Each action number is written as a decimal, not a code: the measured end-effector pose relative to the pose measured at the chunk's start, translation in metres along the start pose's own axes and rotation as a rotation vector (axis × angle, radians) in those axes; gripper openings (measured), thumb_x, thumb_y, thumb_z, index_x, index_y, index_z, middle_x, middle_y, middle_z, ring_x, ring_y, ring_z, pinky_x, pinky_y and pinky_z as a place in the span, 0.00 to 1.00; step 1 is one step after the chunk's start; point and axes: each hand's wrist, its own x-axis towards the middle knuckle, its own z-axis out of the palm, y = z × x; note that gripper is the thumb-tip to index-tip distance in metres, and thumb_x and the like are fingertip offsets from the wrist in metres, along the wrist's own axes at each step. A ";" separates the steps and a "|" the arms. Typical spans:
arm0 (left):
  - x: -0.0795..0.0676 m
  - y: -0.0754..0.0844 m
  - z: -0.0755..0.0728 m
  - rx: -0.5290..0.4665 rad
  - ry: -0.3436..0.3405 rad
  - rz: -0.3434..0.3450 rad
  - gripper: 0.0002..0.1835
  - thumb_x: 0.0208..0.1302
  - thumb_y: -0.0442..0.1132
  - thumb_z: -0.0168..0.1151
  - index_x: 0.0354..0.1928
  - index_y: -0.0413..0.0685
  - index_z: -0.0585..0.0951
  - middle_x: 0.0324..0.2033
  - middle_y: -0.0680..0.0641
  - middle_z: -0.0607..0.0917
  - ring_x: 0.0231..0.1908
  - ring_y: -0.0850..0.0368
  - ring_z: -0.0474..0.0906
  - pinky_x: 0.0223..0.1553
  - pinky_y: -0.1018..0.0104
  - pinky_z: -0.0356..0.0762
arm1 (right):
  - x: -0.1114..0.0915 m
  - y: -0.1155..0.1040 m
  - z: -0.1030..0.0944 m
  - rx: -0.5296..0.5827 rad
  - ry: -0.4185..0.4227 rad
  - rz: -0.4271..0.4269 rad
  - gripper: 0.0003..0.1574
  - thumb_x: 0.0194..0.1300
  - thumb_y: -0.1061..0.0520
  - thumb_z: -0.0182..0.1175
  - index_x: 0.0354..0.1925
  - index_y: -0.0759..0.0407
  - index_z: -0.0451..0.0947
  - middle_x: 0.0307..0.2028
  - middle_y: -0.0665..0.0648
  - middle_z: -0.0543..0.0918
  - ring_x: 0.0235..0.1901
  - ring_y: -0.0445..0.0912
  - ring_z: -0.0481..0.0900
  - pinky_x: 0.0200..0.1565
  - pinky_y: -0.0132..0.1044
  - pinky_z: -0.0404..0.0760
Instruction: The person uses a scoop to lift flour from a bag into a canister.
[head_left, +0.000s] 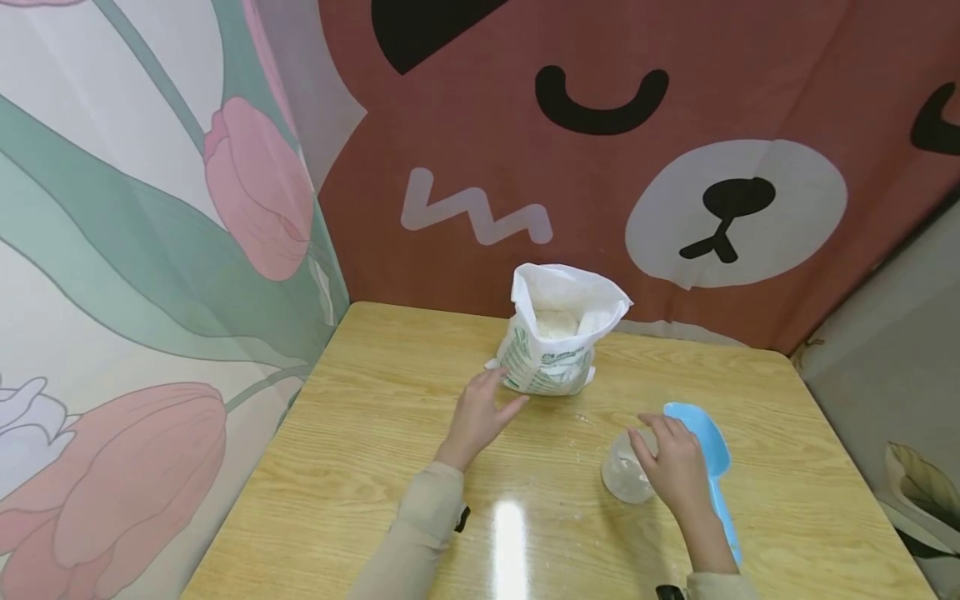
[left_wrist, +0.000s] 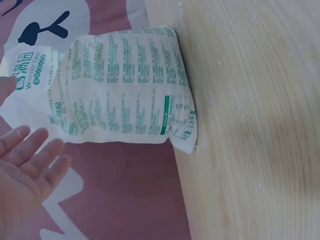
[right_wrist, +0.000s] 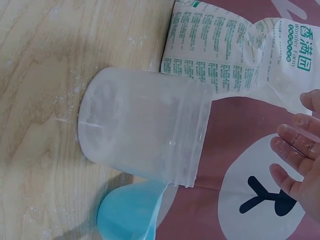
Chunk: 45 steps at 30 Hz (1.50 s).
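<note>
A white paper bag with green print (head_left: pixel 551 367) stands upright at the back of the table, its top open, with pale powder inside. My left hand (head_left: pixel 477 418) hovers just in front and left of it. Its fingers are spread and apart from the bag in the left wrist view. My right hand (head_left: pixel 677 467) is over a clear plastic jar (head_left: pixel 624 475), partly covering it from the head camera. In the right wrist view, loosely bent fingers (right_wrist: pixel 292 145) are beyond the jar's rim, not touching it. A blue scoop (head_left: pixel 701 437) lies right of the jar, partly behind my right hand.
The wooden table (head_left: pixel 405 375) bears white powder traces near the jar and bag. A bear-patterned curtain (head_left: pixel 465 108) hangs directly behind it, and a tulip-patterned one (head_left: pixel 150 250) hangs along the left side.
</note>
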 end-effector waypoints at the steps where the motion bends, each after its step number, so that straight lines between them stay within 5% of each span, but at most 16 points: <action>1: 0.001 -0.001 0.002 -0.013 -0.008 -0.015 0.28 0.54 0.48 0.63 0.51 0.36 0.72 0.47 0.39 0.77 0.49 0.47 0.72 0.50 0.59 0.69 | -0.001 0.000 0.000 0.002 0.001 0.000 0.17 0.47 0.62 0.64 0.37 0.71 0.76 0.34 0.67 0.80 0.37 0.63 0.75 0.36 0.57 0.71; 14: 0.024 -0.017 0.013 -0.093 -0.073 -0.050 0.39 0.49 0.43 0.68 0.62 0.38 0.62 0.55 0.37 0.69 0.56 0.45 0.63 0.57 0.54 0.60 | -0.008 0.006 0.001 0.031 0.025 0.006 0.16 0.47 0.63 0.63 0.36 0.71 0.77 0.33 0.67 0.79 0.36 0.62 0.75 0.37 0.56 0.72; 21: 0.033 -0.024 0.022 -0.181 -0.092 -0.089 0.39 0.49 0.41 0.69 0.61 0.37 0.62 0.53 0.37 0.70 0.53 0.46 0.65 0.54 0.53 0.63 | -0.014 0.005 -0.001 0.094 0.077 0.030 0.13 0.46 0.66 0.63 0.33 0.72 0.77 0.30 0.67 0.79 0.33 0.61 0.75 0.38 0.52 0.71; 29: 0.047 -0.031 0.033 -0.263 -0.112 -0.159 0.45 0.46 0.49 0.70 0.64 0.39 0.59 0.55 0.40 0.68 0.55 0.45 0.64 0.55 0.54 0.62 | -0.019 0.009 -0.002 0.082 0.100 0.023 0.14 0.44 0.68 0.64 0.33 0.73 0.77 0.31 0.67 0.79 0.34 0.61 0.75 0.38 0.49 0.71; 45: 0.068 -0.031 0.041 -0.234 -0.151 -0.168 0.56 0.38 0.54 0.73 0.67 0.47 0.51 0.61 0.46 0.62 0.60 0.52 0.58 0.58 0.58 0.57 | -0.027 0.018 -0.005 0.061 0.061 0.103 0.12 0.46 0.68 0.63 0.33 0.71 0.77 0.31 0.66 0.78 0.35 0.61 0.74 0.36 0.51 0.71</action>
